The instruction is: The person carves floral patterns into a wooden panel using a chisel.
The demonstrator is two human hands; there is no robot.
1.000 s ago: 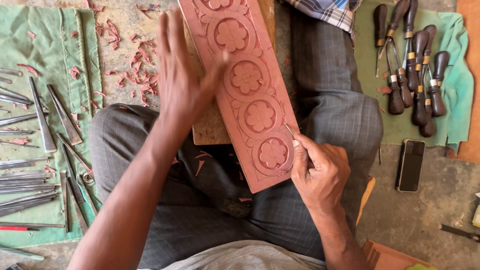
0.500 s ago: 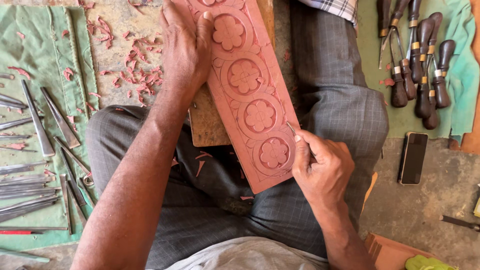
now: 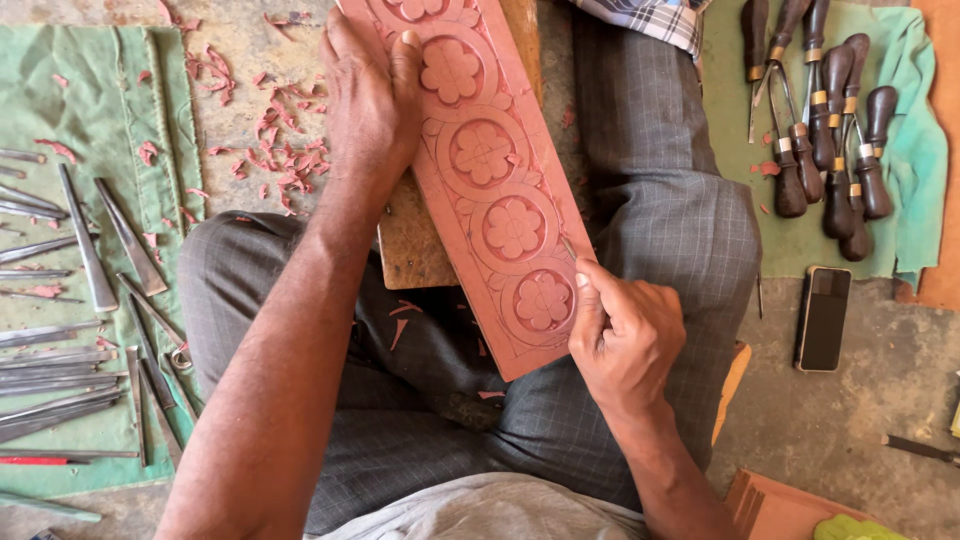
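Pinched between thumb and fingers, a thin metal carving tool [image 3: 568,247] sits in the right hand [image 3: 622,335], its tip on the right edge of the reddish carved panel [image 3: 490,180] beside the lowest two rosettes; most of the tool is buried in the fist, so its handle cannot be made out. Flat and open, the left hand [image 3: 372,100] presses on the panel's left edge near the upper rosettes, fingers spread and closed on nothing. That panel lies slanted across the person's lap, over a plain wooden block [image 3: 410,240] whose left part juts out from under it; the panel's top end is cut off by the frame. Its lower corner overhangs the grey checked trousers [image 3: 660,220]. On the left a green cloth [image 3: 60,110] carries a row of bare steel chisels [image 3: 95,260], running off the frame edge, with reddish shavings [image 3: 265,130] scattered on the ground between cloth and hand. On the right a second green cloth [image 3: 915,160] holds wooden-handled gouges [image 3: 830,130], well apart from the right hand, and a dark phone [image 3: 823,318] lies just below them on open floor.
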